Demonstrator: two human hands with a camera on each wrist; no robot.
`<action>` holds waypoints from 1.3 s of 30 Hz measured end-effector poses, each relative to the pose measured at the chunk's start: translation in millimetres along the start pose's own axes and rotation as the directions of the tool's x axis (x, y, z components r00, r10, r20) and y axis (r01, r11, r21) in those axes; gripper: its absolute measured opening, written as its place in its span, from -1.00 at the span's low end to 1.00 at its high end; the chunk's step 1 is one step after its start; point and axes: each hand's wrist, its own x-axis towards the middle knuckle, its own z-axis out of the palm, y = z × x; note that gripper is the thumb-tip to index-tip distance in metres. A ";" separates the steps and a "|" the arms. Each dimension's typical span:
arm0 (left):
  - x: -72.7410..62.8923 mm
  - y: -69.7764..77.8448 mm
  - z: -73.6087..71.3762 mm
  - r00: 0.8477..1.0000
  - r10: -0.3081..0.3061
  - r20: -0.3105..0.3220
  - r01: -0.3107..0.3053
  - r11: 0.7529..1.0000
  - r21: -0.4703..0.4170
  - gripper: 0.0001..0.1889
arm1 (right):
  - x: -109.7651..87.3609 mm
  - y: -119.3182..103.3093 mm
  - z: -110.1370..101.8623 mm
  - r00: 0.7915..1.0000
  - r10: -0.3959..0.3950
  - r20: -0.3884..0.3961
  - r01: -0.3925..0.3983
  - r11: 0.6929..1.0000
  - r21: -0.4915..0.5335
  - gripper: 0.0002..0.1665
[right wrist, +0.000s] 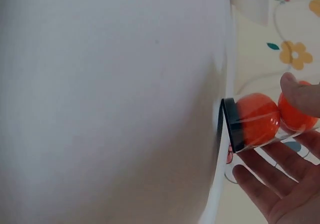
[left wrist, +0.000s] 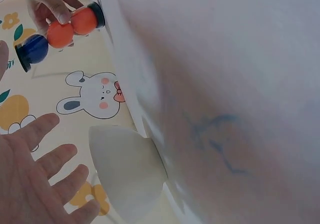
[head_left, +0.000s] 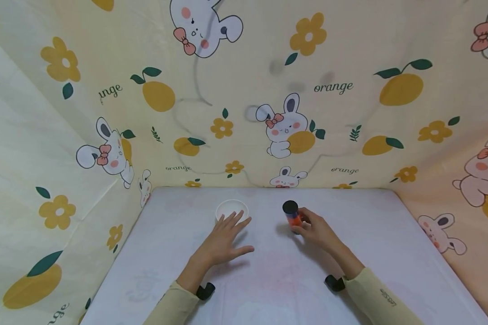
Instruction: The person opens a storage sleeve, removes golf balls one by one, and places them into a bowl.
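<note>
My right hand (head_left: 315, 228) grips an upright clear tube (head_left: 291, 215) of orange balls, dark-capped, standing on the white table (head_left: 390, 234). My left hand (head_left: 223, 239) lies open, fingers spread, apparently touching the white bowl (head_left: 231, 209) at its 12 o'clock; the tube is at the bowl's 3 o'clock.
</note>
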 end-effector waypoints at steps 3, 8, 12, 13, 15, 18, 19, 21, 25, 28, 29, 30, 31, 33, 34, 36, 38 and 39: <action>0.5 0.8 1.0 1.000 -0.001 0.005 0.001 1.000 0.001 -0.04 | -2.8 -0.4 0.2 1.000 -0.017 0.011 0.017 1.000 0.009 -0.37; 0.6 2.4 0.5 1.000 0.011 0.003 -0.011 1.000 0.000 -0.04 | -8.3 -0.2 2.1 0.996 -0.088 -0.001 0.088 0.996 -0.002 -0.34; 1.5 3.3 0.7 1.000 0.029 -0.006 -0.029 1.000 0.000 -0.05 | -12.2 -1.4 2.7 0.992 -0.128 0.002 0.128 0.992 -0.008 -0.36; 1.7 3.7 0.6 0.999 0.035 -0.011 -0.035 0.999 0.001 -0.05 | -13.1 -2.3 2.5 0.992 -0.130 0.006 0.130 0.991 -0.007 -0.37; 2.2 4.5 0.6 0.999 0.049 -0.021 -0.049 0.999 -0.004 -0.06 | -14.5 -4.1 2.3 0.990 -0.137 0.014 0.137 0.990 -0.009 -0.39; 2.9 6.2 0.6 0.997 0.068 -0.026 -0.068 0.998 -0.011 -0.06 | -17.1 -6.8 2.2 0.989 -0.149 0.025 0.149 0.988 -0.031 -0.43; 2.9 6.7 0.7 0.997 0.074 -0.026 -0.074 0.997 -0.012 -0.06 | -18.0 -7.7 2.1 0.988 -0.153 0.030 0.154 0.987 -0.038 -0.43; 3.2 7.9 0.9 0.997 0.078 -0.025 -0.078 0.997 -0.018 -0.07 | -20.1 -8.6 2.1 0.986 -0.162 0.040 0.165 0.984 -0.064 -0.45; 3.9 10.4 0.5 0.997 0.070 -0.021 -0.071 0.997 -0.027 -0.07 | -24.7 -11.0 1.5 0.984 -0.162 0.070 0.167 0.982 -0.083 -0.43; 5.3 11.7 0.2 0.998 0.057 -0.009 -0.057 0.998 -0.032 -0.07 | -27.5 -13.6 1.1 0.984 -0.158 0.087 0.165 0.982 -0.088 -0.42; 5.9 11.9 0.3 0.999 0.054 -0.006 -0.054 0.998 -0.034 -0.07 | -28.3 -14.8 1.0 0.983 -0.159 0.091 0.167 0.982 -0.088 -0.42; 6.4 12.1 0.4 0.999 0.052 -0.004 -0.052 0.998 -0.035 -0.06 | -29.1 -16.0 1.0 0.982 -0.163 0.093 0.171 0.981 -0.086 -0.42; 7.1 12.0 0.9 0.999 0.053 -0.004 -0.053 0.998 -0.030 -0.06 | -30.1 -17.0 1.1 0.982 -0.165 0.094 0.173 0.981 -0.091 -0.42; 8.6 12.1 1.7 0.998 0.058 -0.009 -0.058 0.998 -0.032 -0.06 | -32.0 -19.3 1.3 0.981 -0.168 0.100 0.177 0.980 -0.091 -0.43; 9.3 12.3 2.1 0.998 0.064 -0.015 -0.064 0.997 -0.034 -0.07 | -33.1 -20.5 1.5 0.981 -0.168 0.101 0.178 0.980 -0.093 -0.44; 10.5 13.2 2.2 0.997 0.074 -0.023 -0.075 0.996 -0.049 -0.07 | -35.1 -22.1 2.2 0.980 -0.164 0.108 0.175 0.979 -0.100 -0.44; 11.4 14.9 1.4 0.996 0.083 -0.029 -0.085 0.994 -0.074 -0.08 | -36.6 -23.9 2.7 0.980 -0.159 0.116 0.172 0.979 -0.110 -0.44; 11.9 15.6 1.3 0.996 0.087 -0.032 -0.090 0.993 -0.082 -0.09 | -37.3 -24.9 2.9 0.980 -0.158 0.118 0.171 0.979 -0.115 -0.44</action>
